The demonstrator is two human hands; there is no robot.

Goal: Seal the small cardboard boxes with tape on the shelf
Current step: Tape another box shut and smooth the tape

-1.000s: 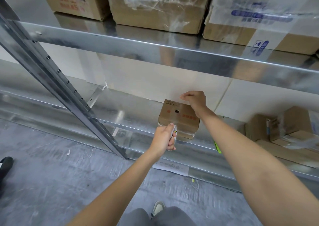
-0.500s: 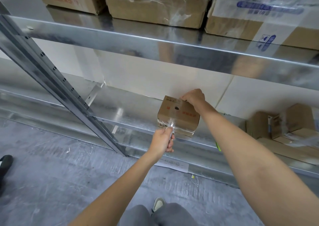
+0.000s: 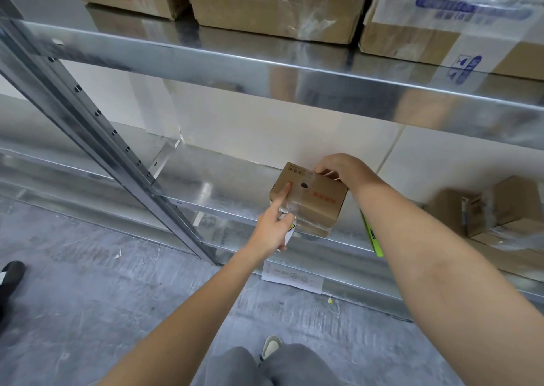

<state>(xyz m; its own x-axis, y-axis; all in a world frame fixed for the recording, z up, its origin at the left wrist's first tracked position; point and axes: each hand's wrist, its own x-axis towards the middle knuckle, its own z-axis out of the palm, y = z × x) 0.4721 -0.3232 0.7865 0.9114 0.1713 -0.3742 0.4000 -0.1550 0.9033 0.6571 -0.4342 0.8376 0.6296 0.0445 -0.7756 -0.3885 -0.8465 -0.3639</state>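
— Head view, if you ask me what I saw: the left hand (image 3: pixel 272 226) had its index finger stretched out and pressed on the top of the small cardboard box (image 3: pixel 307 198), while the other fingers were curled around a small white thing (image 3: pixel 289 234), maybe a cutter; I could not tell exactly.

— And the right hand (image 3: pixel 341 169)?

— It gripped the far right corner of the box, fingers bent over the edge. The box stood on the middle shelf (image 3: pixel 223 191), near its front edge, seemingly on another flat carton.

— What could go wrong?

— I think the clear tape (image 3: pixel 297 206) over the front edge looked wrinkled. If the finger pressed only in one place, the tape could stay loose and lift. Also, a strong push could slide the box off the front of the shelf, because it sat so near the edge.

— Which way did it lie?

— Its long axis went from near left to far right, slightly oblique to the shelf edge, the printed top facing up. More boxes (image 3: pixel 497 209) lay further right.
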